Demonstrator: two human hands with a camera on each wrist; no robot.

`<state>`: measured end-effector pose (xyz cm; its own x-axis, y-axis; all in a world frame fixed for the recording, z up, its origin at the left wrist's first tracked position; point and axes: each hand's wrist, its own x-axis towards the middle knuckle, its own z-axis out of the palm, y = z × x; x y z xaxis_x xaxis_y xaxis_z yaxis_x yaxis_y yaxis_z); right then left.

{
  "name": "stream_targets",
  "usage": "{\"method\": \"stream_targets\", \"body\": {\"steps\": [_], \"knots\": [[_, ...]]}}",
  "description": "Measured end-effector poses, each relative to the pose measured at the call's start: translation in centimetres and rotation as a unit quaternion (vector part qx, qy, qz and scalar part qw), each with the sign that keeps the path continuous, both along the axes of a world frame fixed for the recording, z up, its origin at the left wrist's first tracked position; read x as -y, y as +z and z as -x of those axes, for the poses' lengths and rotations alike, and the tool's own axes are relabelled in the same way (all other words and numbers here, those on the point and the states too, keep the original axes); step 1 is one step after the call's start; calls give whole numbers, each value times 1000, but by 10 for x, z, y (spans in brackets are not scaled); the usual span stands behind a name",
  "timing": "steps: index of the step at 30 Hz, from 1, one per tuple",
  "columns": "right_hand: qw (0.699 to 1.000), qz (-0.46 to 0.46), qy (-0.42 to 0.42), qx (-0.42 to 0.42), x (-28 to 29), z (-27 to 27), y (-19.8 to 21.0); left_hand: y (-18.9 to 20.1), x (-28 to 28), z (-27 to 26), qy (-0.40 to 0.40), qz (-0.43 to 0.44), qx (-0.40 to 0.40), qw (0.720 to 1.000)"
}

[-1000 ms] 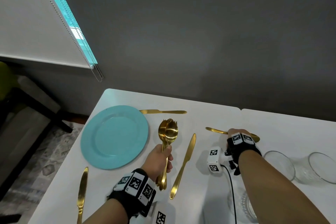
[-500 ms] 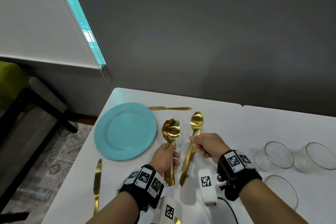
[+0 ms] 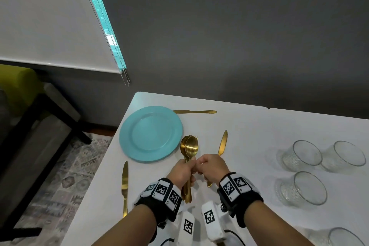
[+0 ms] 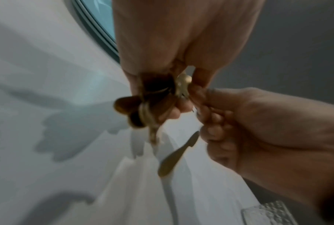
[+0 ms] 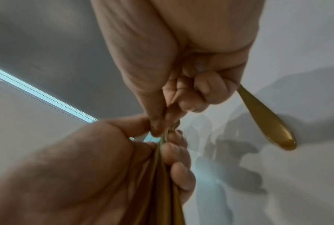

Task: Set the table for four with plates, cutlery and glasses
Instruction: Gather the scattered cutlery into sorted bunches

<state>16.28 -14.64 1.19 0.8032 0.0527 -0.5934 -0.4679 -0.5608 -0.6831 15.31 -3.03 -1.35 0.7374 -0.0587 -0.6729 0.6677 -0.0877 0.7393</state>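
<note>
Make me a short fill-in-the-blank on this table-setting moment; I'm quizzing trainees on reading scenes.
1. The bundle of gold cutlery is gripped by the ___ hand.
2. The plate on the table is coloured ___.
3. The right hand holds a gold ___.
4. The glasses stand to the ___ of both hands.

Missing words: left; turquoise; spoon; right

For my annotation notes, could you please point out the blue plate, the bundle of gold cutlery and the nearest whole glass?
blue plate [image 3: 150, 134]: head view, flat centre.
bundle of gold cutlery [image 3: 190, 147]: head view, front spoon bowl.
glass [image 3: 302, 189]: head view, side wall.
</note>
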Motion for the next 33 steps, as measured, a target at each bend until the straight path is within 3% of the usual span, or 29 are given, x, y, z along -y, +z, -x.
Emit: {"method": "stream_targets", "body": {"steps": [5,10,13,16,18,22,25,27,28,33], "knots": [[999,37,-9,6,18,8,5,-18,-11,-15,-86,-169,13,982],[997,53,-52,-2,51,14,7,-20,-3,-30,-148,-317,66,935],[996,55,-74,-13,61,17,6,-19,6,-37,-133,-352,91,922],[995,57,-82,-18,68,19,4,-23,18,-41,-176,-402,77,895],[995,61,-82,-21,71,20,2,-25,21,-43,-144,-412,71,897],[994,67,-85,-27,77,18,-1,-26,27,-48,-239,-454,105,852],[993,71,-85,-31,80,17,-3,-30,31,-48,-238,-474,98,842],[993,72,-86,-33,82,16,-5,-29,31,-50,-286,-521,112,796],[993,74,-86,-33,83,15,-6,-28,30,-52,-292,-531,111,788],[993,85,-73,-35,85,13,-9,-30,28,-53,-234,-548,106,796]]}}
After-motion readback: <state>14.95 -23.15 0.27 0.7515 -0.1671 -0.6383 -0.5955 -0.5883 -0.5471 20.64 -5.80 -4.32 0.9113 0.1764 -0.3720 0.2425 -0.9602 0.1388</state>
